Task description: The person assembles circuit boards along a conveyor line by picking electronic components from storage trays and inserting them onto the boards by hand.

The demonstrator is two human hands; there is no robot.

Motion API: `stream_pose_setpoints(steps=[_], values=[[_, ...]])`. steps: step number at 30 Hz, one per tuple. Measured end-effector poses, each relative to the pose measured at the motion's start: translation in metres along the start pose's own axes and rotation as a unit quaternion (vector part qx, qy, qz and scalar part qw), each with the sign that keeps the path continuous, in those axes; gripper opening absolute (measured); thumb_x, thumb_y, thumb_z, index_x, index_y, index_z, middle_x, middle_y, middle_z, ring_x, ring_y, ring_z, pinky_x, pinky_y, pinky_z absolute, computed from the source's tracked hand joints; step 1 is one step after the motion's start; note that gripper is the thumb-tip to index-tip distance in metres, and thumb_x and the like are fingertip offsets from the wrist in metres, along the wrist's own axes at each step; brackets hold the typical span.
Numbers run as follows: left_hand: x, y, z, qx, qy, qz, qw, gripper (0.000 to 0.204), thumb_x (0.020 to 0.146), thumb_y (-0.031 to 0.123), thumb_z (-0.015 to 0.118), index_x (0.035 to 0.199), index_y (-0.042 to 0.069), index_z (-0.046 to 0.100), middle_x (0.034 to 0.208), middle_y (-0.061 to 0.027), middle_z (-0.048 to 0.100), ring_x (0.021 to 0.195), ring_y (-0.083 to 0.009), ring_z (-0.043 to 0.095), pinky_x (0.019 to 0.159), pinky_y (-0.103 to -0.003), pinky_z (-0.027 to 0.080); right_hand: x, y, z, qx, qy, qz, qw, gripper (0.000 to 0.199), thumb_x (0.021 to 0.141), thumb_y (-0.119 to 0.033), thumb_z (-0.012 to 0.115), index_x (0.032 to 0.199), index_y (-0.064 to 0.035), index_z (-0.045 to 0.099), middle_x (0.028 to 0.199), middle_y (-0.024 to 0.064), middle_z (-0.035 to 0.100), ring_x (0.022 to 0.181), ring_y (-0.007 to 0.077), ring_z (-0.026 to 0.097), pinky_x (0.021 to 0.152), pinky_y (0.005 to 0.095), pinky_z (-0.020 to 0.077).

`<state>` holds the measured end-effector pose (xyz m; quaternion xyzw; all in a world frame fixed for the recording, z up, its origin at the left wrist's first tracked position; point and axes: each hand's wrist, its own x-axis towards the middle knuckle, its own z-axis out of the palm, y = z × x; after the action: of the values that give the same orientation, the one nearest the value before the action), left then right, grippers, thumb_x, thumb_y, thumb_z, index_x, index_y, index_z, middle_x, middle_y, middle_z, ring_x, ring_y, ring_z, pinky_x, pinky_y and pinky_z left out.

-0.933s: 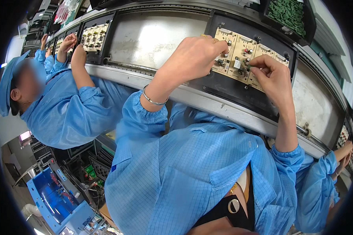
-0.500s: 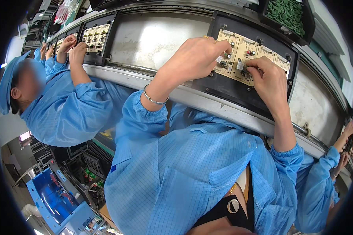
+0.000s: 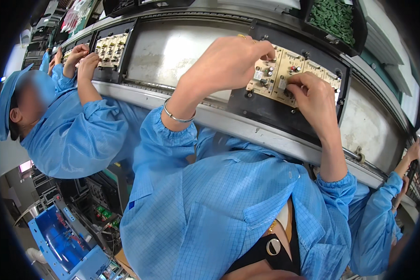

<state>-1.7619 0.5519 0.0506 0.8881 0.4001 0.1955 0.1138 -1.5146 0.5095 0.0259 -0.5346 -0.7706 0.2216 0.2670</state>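
A beige circuit board (image 3: 297, 66) with small components lies in a black carrier (image 3: 270, 109) on the conveyor in front of me. My left hand (image 3: 228, 63) reaches over the board's upper left part. Its fingers are curled and its fingertips press on the board. On the board's lower middle rests my right hand (image 3: 315, 100), its fingertips pinched around a small white component (image 3: 282, 83). A thin bracelet (image 3: 177, 116) circles my left wrist. Both my sleeves are blue.
A black bin of green parts (image 3: 336, 18) stands at the upper right. The person on my left (image 3: 65, 135) has both hands at another board (image 3: 109, 49). Another person's blue sleeve (image 3: 378, 219) shows on my right. A metal rail (image 3: 247, 133) edges the conveyor, and a blue crate (image 3: 60, 240) sits below left.
My right hand's fingers have slid a little left across the board. My left hand stays on its upper left part. The person on my right has lowered a hand.
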Motion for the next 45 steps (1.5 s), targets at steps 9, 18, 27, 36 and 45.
stream_pose_setpoints(steps=[9,18,27,36,45], values=[[0.032,-0.003,0.021,-0.128,0.198,-0.033,0.971,0.019,0.086,0.013,0.075,0.104,0.009,0.07,0.091,-0.0049,0.076,0.085,-0.0244,0.074,0.072,-0.036,0.057,0.014,0.0,0.003,0.073,0.139,0.013,0.988,0.025,0.092,-0.003,0.074,0.117,-0.0036,0.074,0.096,0.0027,0.071,0.07,0.0066,0.054,0.062,0.0241,0.0457],[0.024,-0.016,0.023,-0.123,0.256,-0.038,0.958,0.018,0.085,0.009,0.077,0.102,0.01,0.072,0.086,-0.0045,0.075,0.077,-0.0192,0.074,0.067,-0.031,0.057,0.063,0.022,-0.025,-0.084,0.263,-0.054,0.96,0.022,0.094,-0.01,0.074,0.116,-0.0105,0.077,0.094,0.0043,0.072,0.075,0.0106,0.06,0.068,0.0254,0.0502],[0.022,-0.023,0.026,-0.132,0.268,-0.03,0.954,0.016,0.085,0.012,0.077,0.1,0.011,0.072,0.083,-0.0037,0.075,0.075,-0.0212,0.073,0.066,-0.033,0.056,0.136,0.054,-0.051,-0.27,0.132,0.042,0.953,0.024,0.095,-0.029,0.066,0.11,-0.0133,0.076,0.101,0.0064,0.075,0.094,0.0298,0.071,0.083,0.0416,0.0538],[0.02,-0.034,0.03,-0.107,0.292,-0.019,0.95,0.013,0.085,0.013,0.076,0.097,0.011,0.072,0.079,-0.0058,0.073,0.075,-0.0264,0.071,0.064,-0.037,0.055,0.118,0.03,-0.056,-0.18,0.197,0.057,0.962,0.026,0.097,-0.025,0.066,0.118,-0.0117,0.073,0.101,0.0066,0.078,0.092,0.0212,0.074,0.083,0.0345,0.0542],[0.014,-0.037,0.03,-0.095,0.273,-0.028,0.957,0.019,0.087,0.015,0.077,0.106,0.011,0.075,0.087,-0.0053,0.075,0.079,-0.0206,0.073,0.069,-0.032,0.056,0.031,-0.037,-0.008,0.107,-0.044,0.061,0.991,0.025,0.092,0.001,0.065,0.116,-0.0015,0.073,0.087,-0.0013,0.069,0.077,0.0039,0.058,0.071,0.0213,0.0469]])
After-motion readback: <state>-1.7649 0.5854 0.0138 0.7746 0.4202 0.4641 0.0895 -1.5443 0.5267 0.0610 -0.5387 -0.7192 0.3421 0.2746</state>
